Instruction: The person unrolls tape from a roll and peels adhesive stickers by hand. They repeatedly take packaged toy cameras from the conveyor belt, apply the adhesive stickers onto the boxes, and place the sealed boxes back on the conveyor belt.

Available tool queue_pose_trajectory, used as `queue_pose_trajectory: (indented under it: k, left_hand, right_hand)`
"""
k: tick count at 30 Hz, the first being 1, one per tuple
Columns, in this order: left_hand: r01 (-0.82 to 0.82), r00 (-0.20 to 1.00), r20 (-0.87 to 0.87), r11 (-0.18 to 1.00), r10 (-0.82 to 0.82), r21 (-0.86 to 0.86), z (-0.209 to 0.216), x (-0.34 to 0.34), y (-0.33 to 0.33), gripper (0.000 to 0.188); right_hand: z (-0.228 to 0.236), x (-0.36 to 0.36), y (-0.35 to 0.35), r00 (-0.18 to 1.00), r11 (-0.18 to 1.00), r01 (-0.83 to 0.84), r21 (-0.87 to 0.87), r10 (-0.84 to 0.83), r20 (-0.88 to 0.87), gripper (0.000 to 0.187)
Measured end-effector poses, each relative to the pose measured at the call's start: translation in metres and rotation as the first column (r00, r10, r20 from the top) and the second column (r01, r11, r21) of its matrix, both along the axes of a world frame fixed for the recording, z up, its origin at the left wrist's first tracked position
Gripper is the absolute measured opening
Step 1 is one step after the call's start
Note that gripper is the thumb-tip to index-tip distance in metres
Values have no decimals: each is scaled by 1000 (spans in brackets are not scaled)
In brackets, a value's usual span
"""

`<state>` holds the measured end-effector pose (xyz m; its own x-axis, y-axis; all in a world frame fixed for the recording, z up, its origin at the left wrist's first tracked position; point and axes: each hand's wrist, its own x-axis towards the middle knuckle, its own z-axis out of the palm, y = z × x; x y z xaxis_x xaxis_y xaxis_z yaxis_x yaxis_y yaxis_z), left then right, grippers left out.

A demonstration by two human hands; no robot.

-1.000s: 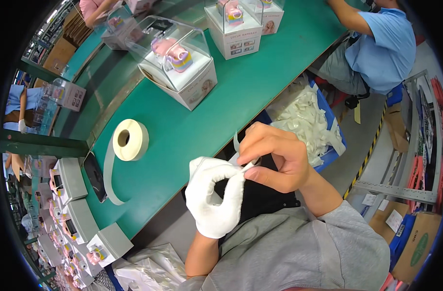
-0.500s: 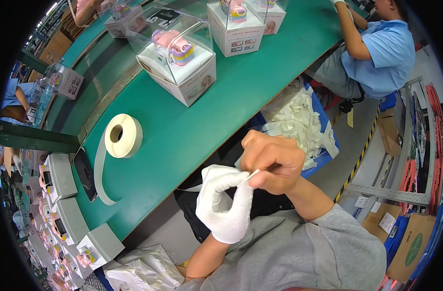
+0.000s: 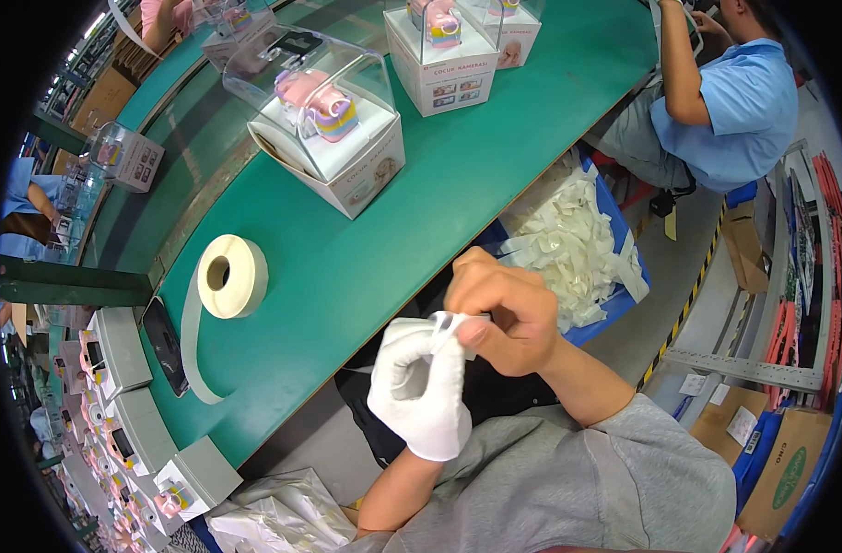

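Observation:
My left hand (image 3: pixel 421 387), in a white glove, is curled with the thumb and fingertips together. My bare right hand (image 3: pixel 506 313) pinches close against those gloved fingertips. Between them is a small, whitish, partly see-through strip (image 3: pixel 447 322), bent into a curl; the fingers hide much of it. Both hands are in front of the table edge, above my lap. On the green table (image 3: pixel 315 304) beyond them lies a roll of pale labels or tape (image 3: pixel 246 281), with a loose tail curving toward the table edge.
Boxes with clear domes over toy cameras (image 3: pixel 333 170) stand on the table. Left are a dark phone (image 3: pixel 165 346) and grey-white boxes (image 3: pixel 200 475). A blue bin (image 3: pixel 614 309) of crumpled pale strips stands right of the table. A person in a blue shirt (image 3: pixel 730 115) sits beyond.
The strip, a thin straight edge between my fingertips before, now shows as a curl. My right hand has shifted slightly left and up, and the view has tilted a little.

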<state>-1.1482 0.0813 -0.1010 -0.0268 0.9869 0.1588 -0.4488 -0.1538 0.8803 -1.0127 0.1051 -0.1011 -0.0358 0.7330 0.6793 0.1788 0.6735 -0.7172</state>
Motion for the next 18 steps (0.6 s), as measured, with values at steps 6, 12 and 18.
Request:
queue_pose_trajectory:
  k: [6, 12, 18]
  left_hand:
    - [29, 944, -329, 984, 32, 178, -14, -8, 43, 20]
    - [40, 482, -561, 623, 673, 781, 14, -40, 148, 117]
    - [268, 459, -576, 512, 677, 816, 24, -23, 201, 121]
  right_hand:
    - [7, 24, 14, 998, 955, 4, -297, 13, 54, 4]
    - [36, 74, 100, 843, 996, 56, -70, -10, 537, 5]
    - [31, 79, 140, 795, 996, -28, 82, -28, 606, 7]
